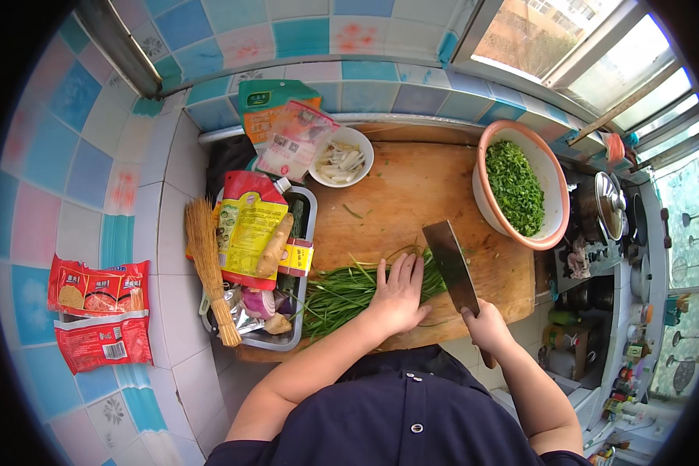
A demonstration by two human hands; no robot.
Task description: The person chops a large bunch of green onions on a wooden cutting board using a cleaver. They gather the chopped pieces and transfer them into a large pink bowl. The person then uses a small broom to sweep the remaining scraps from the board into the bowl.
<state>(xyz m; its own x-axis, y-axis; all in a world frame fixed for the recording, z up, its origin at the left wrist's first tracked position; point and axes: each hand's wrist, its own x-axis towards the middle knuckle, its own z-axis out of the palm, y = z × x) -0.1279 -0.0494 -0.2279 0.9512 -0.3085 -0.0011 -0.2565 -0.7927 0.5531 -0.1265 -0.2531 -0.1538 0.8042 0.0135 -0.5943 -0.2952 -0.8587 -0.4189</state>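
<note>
Left hand spread on greens, right hand gripping cleaver, bare board beyond, bowl at right edge

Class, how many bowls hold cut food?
2: a small white bowl at the back left of the chopping board and a larger orange-rimmed bowl at its back right. Others could be hidden behind the packets.

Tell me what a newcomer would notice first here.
Probably the broad, rectangular metal cleaver in the right hand, beside long, thin green stalks lying under the fingers of the left hand. Next, the round white bowl with an orange rim, holding finely chopped greens, at the far right of the brown wooden board.
</note>
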